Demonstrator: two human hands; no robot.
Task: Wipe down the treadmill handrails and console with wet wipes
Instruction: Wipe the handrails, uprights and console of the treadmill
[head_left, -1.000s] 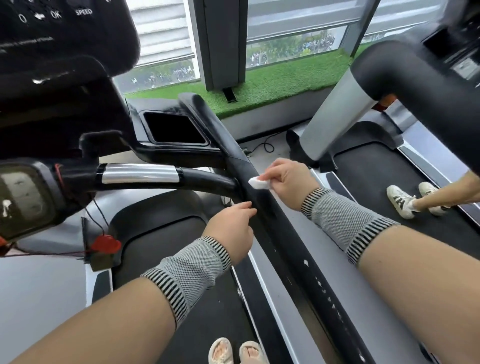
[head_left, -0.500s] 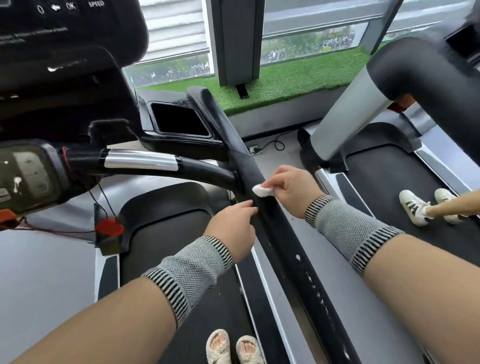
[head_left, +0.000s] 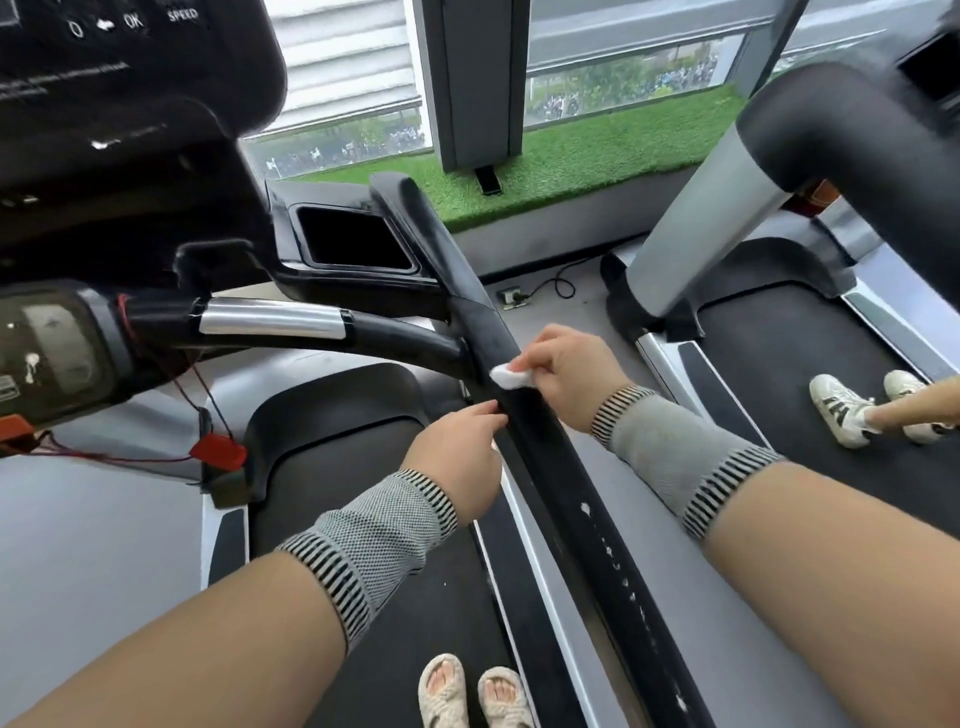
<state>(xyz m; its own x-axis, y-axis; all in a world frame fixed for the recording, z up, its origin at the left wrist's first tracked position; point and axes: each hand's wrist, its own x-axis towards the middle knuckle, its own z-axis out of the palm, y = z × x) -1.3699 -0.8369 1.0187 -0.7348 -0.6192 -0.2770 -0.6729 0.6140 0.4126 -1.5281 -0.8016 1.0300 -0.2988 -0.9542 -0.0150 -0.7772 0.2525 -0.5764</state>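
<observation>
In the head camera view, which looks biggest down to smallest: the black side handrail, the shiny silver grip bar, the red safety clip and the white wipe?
1. black side handrail
2. silver grip bar
3 and 4. red safety clip and white wipe: they look about alike, and fingers partly hide the wipe.

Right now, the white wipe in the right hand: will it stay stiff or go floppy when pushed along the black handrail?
Probably floppy: the wipe looks bunched into a soft wad under the right hand. It seems light, since fingertips alone pinch it. On the glossy handrail it may slide easily.
</observation>
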